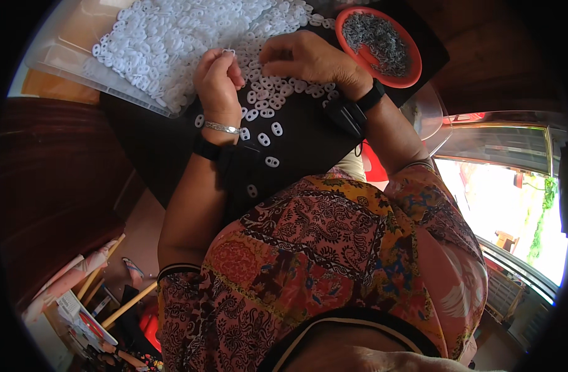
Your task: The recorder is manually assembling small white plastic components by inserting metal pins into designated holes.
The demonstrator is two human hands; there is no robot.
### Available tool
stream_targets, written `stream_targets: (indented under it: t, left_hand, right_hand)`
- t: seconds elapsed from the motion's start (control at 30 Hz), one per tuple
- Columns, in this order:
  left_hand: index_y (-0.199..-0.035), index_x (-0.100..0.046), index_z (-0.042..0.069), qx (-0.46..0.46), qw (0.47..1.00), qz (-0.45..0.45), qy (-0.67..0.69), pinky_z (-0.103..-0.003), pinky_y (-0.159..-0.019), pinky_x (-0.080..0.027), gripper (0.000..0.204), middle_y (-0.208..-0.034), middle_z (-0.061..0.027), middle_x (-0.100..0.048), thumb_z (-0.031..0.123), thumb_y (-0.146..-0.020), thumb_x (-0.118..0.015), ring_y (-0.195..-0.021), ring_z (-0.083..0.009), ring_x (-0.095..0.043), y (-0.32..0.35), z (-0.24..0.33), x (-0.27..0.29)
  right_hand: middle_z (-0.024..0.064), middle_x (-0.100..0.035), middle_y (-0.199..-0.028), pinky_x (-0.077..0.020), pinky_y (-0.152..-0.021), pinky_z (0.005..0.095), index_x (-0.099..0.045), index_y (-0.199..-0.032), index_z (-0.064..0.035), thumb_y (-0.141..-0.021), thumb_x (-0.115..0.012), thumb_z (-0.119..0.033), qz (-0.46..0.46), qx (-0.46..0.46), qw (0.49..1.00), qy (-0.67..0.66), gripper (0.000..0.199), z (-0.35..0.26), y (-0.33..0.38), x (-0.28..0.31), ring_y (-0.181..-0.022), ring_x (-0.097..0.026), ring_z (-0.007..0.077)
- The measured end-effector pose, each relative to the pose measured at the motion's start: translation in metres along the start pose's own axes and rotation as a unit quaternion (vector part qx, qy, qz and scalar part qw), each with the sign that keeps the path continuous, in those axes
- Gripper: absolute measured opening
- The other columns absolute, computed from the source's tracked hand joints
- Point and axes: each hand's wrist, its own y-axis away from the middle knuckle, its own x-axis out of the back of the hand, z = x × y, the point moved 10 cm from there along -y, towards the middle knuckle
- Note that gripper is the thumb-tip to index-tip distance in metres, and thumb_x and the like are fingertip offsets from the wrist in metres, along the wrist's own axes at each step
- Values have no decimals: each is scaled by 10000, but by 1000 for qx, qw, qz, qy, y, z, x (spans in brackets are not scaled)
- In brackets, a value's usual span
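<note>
My left hand is closed in a pinch, thumb against fingers, on a small white plastic piece that pokes out at the fingertips. Just to its right, my right hand hovers over loose pieces with its fingers bent together. Whatever those fingers hold, if anything, is hidden. Under and between the hands spread white oval pieces with two holes each, on a dark tabletop. Beyond my right hand, a red round plate holds a heap of small grey metal parts.
A clear plastic bin at the far left is heaped with more white pieces, which spill toward the middle. Dark wooden panelling stands on the left. A bright window is on the right. Sandals lie on the floor.
</note>
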Motion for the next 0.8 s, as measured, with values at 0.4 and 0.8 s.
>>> stream_targets:
  t: [0.4, 0.8]
  left_hand:
    - [-765, -563, 54, 18, 1000, 2, 9, -222, -445, -352, 95, -601, -12, -511, 135, -813, -570, -472, -104, -455, -1, -7, 0]
    - [-810, -489, 43, 104, 985, -65, 120, -312, -544, -523, 137, -747, -83, -564, 119, -893, -413, -603, -201, -582, 7, -24, -22]
  right_hand:
    - [66, -630, -782, -494, -636, 316, -635, -891, -70, -757, -679, -162, 19, 53, 990, 131, 169, -11, 3, -11, -703, -632, 231]
    - [66, -617, -808, -510, -656, 301, -638, -854, -66, -729, -704, -81, 198, 152, 967, 59, 142, -43, 6, 17, -730, -628, 216]
